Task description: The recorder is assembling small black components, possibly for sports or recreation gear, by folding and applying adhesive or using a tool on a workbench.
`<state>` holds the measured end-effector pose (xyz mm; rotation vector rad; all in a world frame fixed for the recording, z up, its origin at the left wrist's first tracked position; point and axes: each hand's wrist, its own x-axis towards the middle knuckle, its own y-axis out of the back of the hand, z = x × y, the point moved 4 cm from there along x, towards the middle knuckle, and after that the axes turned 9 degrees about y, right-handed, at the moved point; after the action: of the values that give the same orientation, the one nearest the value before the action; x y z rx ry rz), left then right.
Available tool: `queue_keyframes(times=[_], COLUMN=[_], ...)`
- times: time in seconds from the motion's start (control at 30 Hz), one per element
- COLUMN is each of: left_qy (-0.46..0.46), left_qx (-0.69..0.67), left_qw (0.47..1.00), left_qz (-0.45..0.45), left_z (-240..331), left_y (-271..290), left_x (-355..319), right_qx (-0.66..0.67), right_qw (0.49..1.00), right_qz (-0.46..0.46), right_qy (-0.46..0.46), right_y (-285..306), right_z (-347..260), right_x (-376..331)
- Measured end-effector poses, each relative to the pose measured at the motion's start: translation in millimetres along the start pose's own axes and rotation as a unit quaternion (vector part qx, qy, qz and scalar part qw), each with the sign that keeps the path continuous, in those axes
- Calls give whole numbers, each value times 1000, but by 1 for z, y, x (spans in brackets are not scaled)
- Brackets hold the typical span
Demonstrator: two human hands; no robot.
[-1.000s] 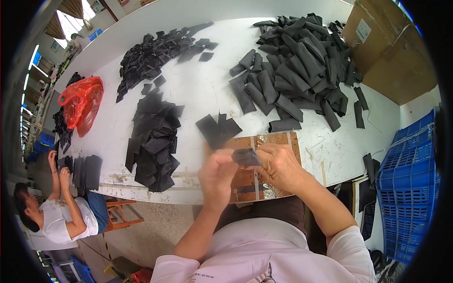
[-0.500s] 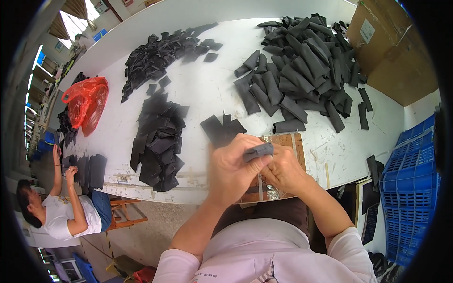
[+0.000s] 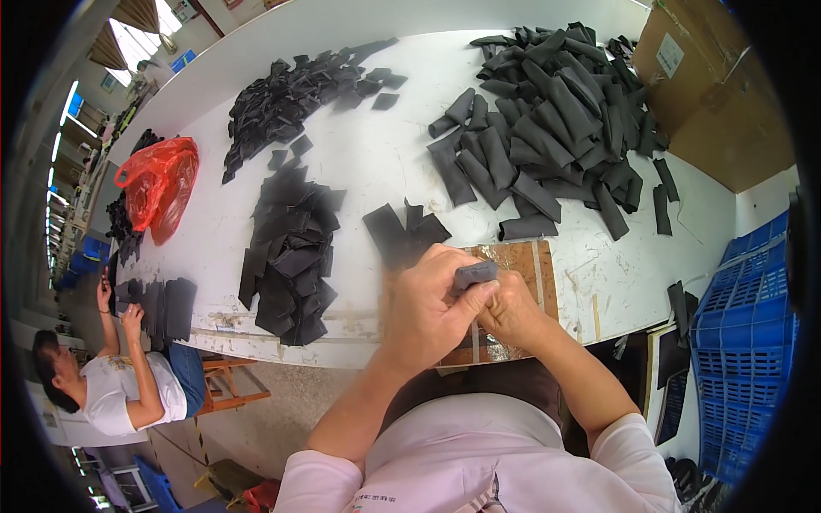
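Note:
My left hand and my right hand are close together over a brown taped board at the table's near edge. Between them is a dark grey foam-like sleeve, its end poking up past my left thumb. Both hands are closed on it, and its lower part is hidden by my fingers. Just beyond my left hand lie a few flat black pieces. A large heap of similar rolled sleeves spreads over the table at the far right.
Flat black pieces form one pile at the left and another farther back. A red plastic bag lies at the far left, near a seated co-worker. At the right stand a cardboard box and blue crates.
The sleeve's visible end has tilted and looks narrower between my hands. My hands have shifted only slightly and keep their grip. The co-worker's raised hand has moved a little.

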<state>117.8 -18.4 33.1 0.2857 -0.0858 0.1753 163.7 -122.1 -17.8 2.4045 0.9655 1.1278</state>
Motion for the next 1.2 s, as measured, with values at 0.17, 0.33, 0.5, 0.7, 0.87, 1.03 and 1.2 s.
queue_keyframes(times=[0.17, 0.33, 0.5, 0.7, 0.87, 1.03, 1.2], left_qy=[-3, 3, 15, -70, -61, -16, -14], left_qx=[-77, -15, -200, -262, -493, -453, -330], left_qw=[997, 996, 974, 958, 863, 889, 942], left_qz=[-18, -83, 103, 97, 94, 73, 68], left_z=[12, -9, 7, 9, 0, -13, 4], left_y=[5, 0, -4, 9, 29, 20, 28], left_x=[-3, 5, -10, -10, -12, -18, -14], right_qx=[7, 12, -2, -44, -104, -129, -152], right_qw=[997, 1000, 999, 997, 993, 989, 986], right_qz=[0, -10, -19, -44, -50, -71, -64], right_qy=[77, 5, -45, -49, 1, 3, -23], right_y=[20, -4, 4, 15, 24, 3, 11], right_z=[-20, 1, -8, -16, -31, -18, -30], right_x=[14, -6, 2, 13, 23, 10, 11])
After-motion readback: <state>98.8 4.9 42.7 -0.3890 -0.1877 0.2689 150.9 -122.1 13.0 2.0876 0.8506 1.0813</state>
